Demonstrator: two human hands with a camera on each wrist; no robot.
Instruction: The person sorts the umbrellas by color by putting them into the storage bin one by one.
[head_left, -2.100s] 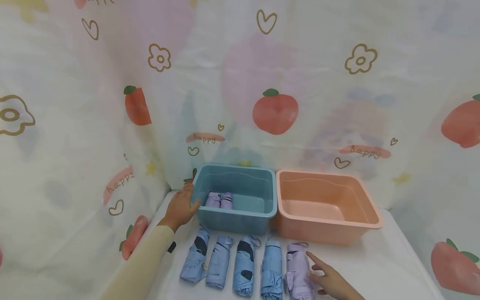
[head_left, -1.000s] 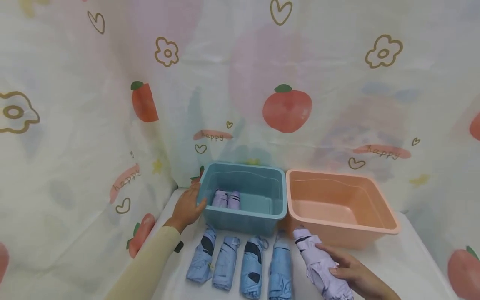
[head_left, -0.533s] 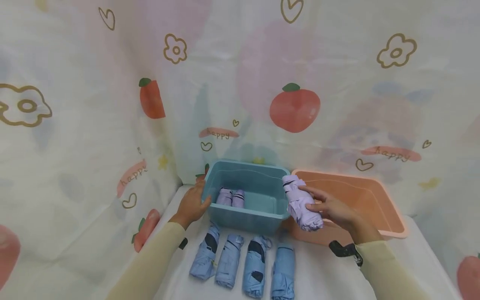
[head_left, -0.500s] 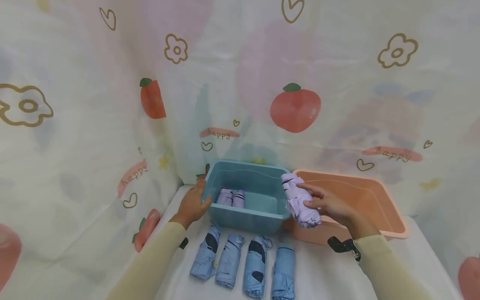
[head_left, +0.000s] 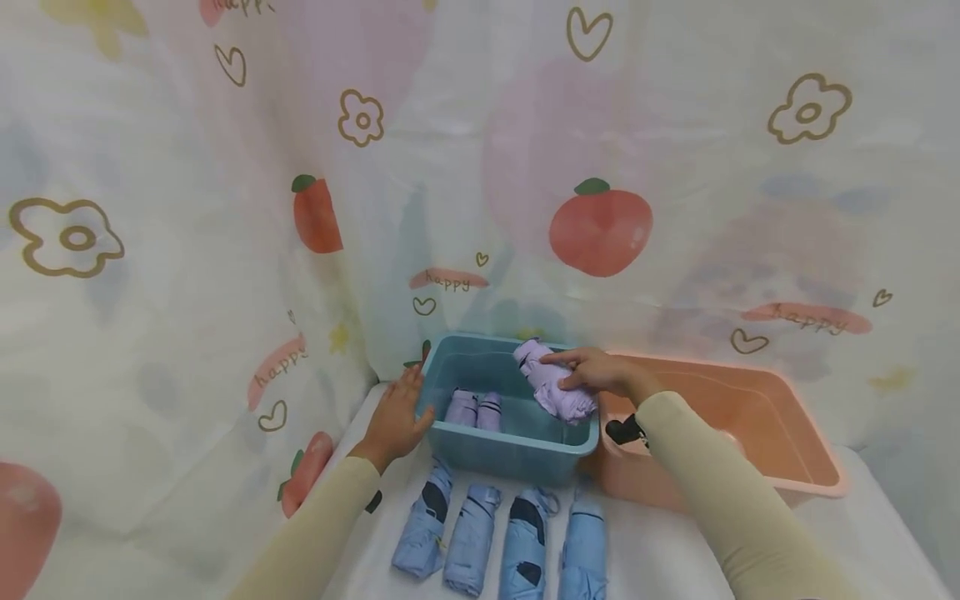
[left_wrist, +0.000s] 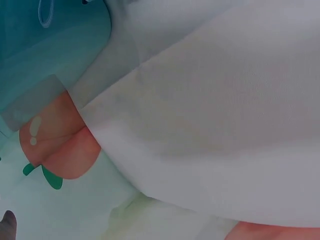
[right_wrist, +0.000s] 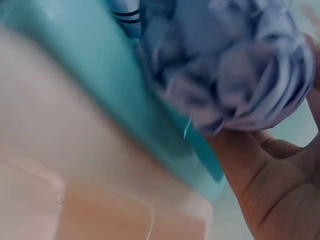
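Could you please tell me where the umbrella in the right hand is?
In the head view, the lilac umbrella is gripped by the right hand over the right part of the teal bin, right of the two umbrellas inside.

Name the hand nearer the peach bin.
Right. The right hand is over the side of the teal bin beside the peach bin; the left hand is at the teal bin's opposite end.

3 lilac umbrellas [head_left: 549, 388], teal tub [head_left: 510, 457]
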